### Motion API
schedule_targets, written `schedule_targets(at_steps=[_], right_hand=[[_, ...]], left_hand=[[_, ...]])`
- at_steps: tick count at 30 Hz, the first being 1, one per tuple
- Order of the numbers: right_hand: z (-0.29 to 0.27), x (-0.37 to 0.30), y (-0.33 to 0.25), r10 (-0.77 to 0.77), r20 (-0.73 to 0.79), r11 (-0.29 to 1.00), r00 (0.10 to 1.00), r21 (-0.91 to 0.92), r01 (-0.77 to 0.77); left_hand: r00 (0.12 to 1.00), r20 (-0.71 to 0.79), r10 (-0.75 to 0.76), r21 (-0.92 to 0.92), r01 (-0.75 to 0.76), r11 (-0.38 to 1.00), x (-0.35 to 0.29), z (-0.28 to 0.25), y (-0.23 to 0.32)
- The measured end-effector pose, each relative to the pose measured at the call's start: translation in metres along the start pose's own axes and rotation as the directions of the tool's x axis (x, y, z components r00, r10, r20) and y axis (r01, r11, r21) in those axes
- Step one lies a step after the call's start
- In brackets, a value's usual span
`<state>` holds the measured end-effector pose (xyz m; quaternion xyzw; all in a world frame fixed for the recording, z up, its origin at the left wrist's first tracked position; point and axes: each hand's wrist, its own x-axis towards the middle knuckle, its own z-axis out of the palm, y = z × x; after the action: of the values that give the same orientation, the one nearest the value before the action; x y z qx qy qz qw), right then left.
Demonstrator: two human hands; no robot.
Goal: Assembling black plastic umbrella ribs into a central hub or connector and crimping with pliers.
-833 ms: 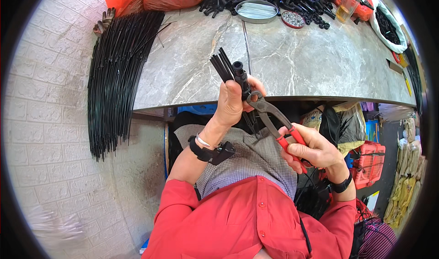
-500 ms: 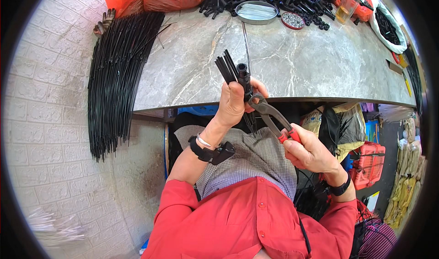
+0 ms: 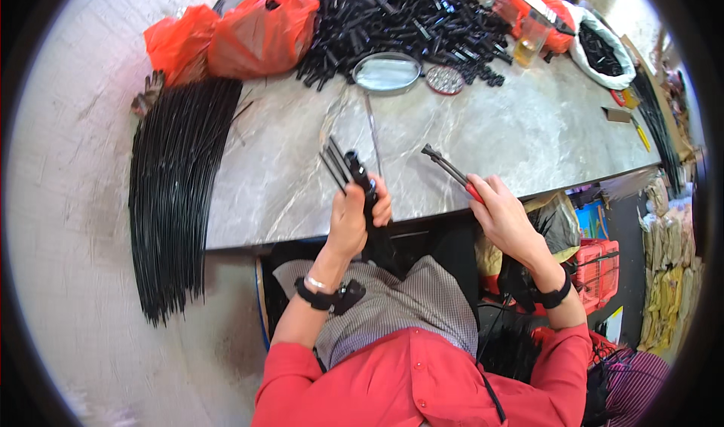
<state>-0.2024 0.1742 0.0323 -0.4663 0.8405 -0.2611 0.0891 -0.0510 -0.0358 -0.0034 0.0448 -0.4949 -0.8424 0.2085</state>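
Observation:
My left hand [image 3: 348, 219] is closed around a black tubular fitting [image 3: 356, 167] with an open round end pointing up. Several thin black rods [image 3: 332, 163] stick up beside it from the same grip; their lower ends are blurred below the hand. My right hand [image 3: 504, 217] is wrapped round the red handles of a pair of dark metal pincers [image 3: 449, 172]. The pincers' head points up and left over the tabletop, apart from the fitting. Both hands are at the near edge of the grey marbled table [image 3: 294, 193].
At the far side lie a heap of black tubular parts [image 3: 407, 23], a round tin [image 3: 387, 90] of pale thin pieces and a red-rimmed dish [image 3: 445, 91] of small silvery bits. Long black rods [image 3: 177, 201] overhang the left edge. Orange bags [image 3: 264, 35], a cup [image 3: 530, 42] and a white sack [image 3: 626, 76] stand farther out.
The pincers have come off the fitting, and my right hand has carried them up and right over the table. My left hand stays closed on the fitting and rods; the view has shifted.

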Motion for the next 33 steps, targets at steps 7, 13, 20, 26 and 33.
schedule_targets(at_steps=[7, 13, 20, 26, 33], right_hand=[[-0.017, 0.059, 0.026, -0.129, -0.037, 0.946, 0.991, -0.306, 0.111], [-0.023, 0.182, 0.070, -0.110, -0.170, 0.980, 0.979, -0.182, 0.078], [-0.004, 0.223, 0.083, 0.035, -0.111, 0.942, 0.993, -0.329, -0.070], [-0.009, 0.232, 0.097, 0.012, -0.235, 1.000, 0.972, 0.000, -0.012], [-0.017, 0.228, 0.103, 0.343, 0.090, 0.685, 0.935, 0.658, -0.314]], left_hand=[[1.000, 0.017, 0.007, -0.060, -0.006, 0.998, -0.006, -0.014, -0.002], [0.997, 0.072, 0.004, -0.075, 0.002, 0.997, -0.005, -0.015, -0.010], [0.996, 0.063, -0.059, -0.147, 0.068, 0.987, -0.010, -0.021, -0.014], [0.994, 0.082, -0.066, -0.165, 0.079, 0.983, -0.010, -0.022, -0.014], [0.998, 0.010, -0.062, -0.131, 0.062, 0.989, -0.015, -0.019, -0.017]])
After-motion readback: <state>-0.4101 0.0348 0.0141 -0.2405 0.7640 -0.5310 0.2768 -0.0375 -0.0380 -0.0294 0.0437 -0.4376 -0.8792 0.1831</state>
